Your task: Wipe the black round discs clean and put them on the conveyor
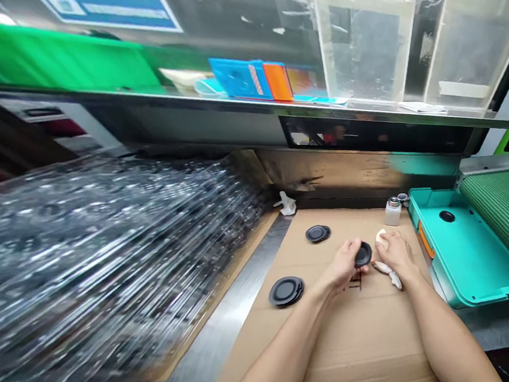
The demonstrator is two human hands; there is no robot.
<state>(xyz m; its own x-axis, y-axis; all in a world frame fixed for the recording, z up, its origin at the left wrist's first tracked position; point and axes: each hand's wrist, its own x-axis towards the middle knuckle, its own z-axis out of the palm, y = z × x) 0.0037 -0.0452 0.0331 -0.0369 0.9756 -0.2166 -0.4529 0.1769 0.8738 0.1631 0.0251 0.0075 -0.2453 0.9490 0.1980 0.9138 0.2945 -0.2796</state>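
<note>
My left hand (345, 263) is closed on a round black disc (363, 254) with a raised rim, held up over the cardboard sheet (356, 351). Just right of it, my right hand (395, 252) has its fingers closed on a small white wad (381, 237), perhaps cloth or tissue. Under that hand lies a crumpled white strip (389, 275). Two low stacks of similar black discs sit on the cardboard: a far stack (317, 234) and a near stack (287, 292) left of my forearm.
A turquoise tray (477, 260) at the right holds one black disc (447, 216), beside a green conveyor belt (506, 197). A small bottle (393, 211) stands near the tray. Clear plastic packaging (139, 264) fills the left side. A metal shelf (245, 105) crosses above.
</note>
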